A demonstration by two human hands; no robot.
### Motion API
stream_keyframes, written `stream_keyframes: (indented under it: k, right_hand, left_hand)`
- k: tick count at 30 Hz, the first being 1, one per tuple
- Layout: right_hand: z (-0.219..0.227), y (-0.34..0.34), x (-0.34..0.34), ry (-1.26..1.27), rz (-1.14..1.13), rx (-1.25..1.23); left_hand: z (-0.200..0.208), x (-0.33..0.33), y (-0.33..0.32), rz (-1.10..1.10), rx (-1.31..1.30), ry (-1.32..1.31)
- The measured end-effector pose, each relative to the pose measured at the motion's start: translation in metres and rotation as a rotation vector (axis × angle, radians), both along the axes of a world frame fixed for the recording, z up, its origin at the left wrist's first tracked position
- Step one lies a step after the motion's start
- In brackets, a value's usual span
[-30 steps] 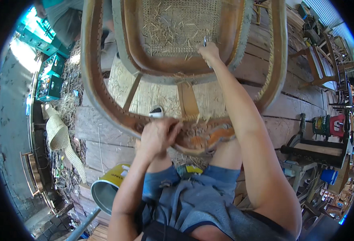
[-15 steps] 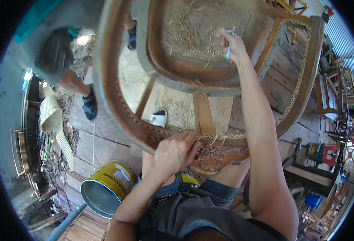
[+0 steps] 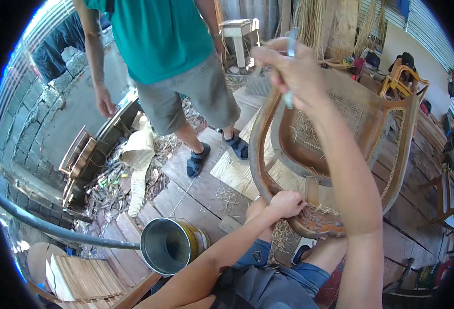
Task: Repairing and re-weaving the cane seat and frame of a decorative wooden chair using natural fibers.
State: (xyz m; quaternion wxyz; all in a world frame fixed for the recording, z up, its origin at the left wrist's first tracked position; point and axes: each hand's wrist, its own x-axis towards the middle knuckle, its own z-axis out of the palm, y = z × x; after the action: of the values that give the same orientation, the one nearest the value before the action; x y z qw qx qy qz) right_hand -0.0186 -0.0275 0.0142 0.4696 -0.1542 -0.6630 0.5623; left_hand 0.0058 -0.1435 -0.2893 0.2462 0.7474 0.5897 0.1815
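Observation:
A wooden chair frame (image 3: 262,170) stands in front of me, its rim edged with holes and woven cane. My left hand (image 3: 288,203) is curled over the frame's lower rail, beside the carved ornament (image 3: 314,225). What its fingertips touch is hidden. Raised above the frame, my right hand (image 3: 301,72) is closed around a slim tool with a pale blue-green end (image 3: 288,99); motion blur hides its exact kind. Behind my right forearm, the chair's cane seat (image 3: 340,116) carries loose straw-coloured scraps.
A person in a teal shirt (image 3: 165,38) stands at the far left. An open yellow bucket (image 3: 198,242) sits left of my knees, with a metal pipe (image 3: 77,238) reaching to it. A cane webbing roll (image 3: 138,149) lies among debris. Stacked wood strips (image 3: 85,278) lie near left.
My right hand has lifted higher with the tool, away from the cane seat. My left hand stays at the lower rail. The view has swung left and up, showing more of the standing person.

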Motion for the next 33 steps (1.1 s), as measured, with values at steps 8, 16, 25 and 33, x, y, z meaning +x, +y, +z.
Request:
stream_keyframes:
  k: [8,16,25,33]
  right_hand:
    - [0.025,-0.024,-0.072,0.152,0.107,-0.107]
    - [0.021,-0.011,-0.085,0.185,-0.039,-0.211]
    - [-0.003,-0.028,-0.027,-0.061,-0.194,0.065]
    - [-0.043,-0.027,0.075,-0.692,-0.053,0.317]
  left_hand:
    - [0.001,-0.007,-0.003,0.055,0.068,0.049]
    - [0.014,0.001,-0.006,0.065,0.061,0.027]
    - [0.002,-0.004,0.018,-0.013,0.063,0.077]
    - [0.019,-0.003,-0.009,0.235,0.205,-0.657]
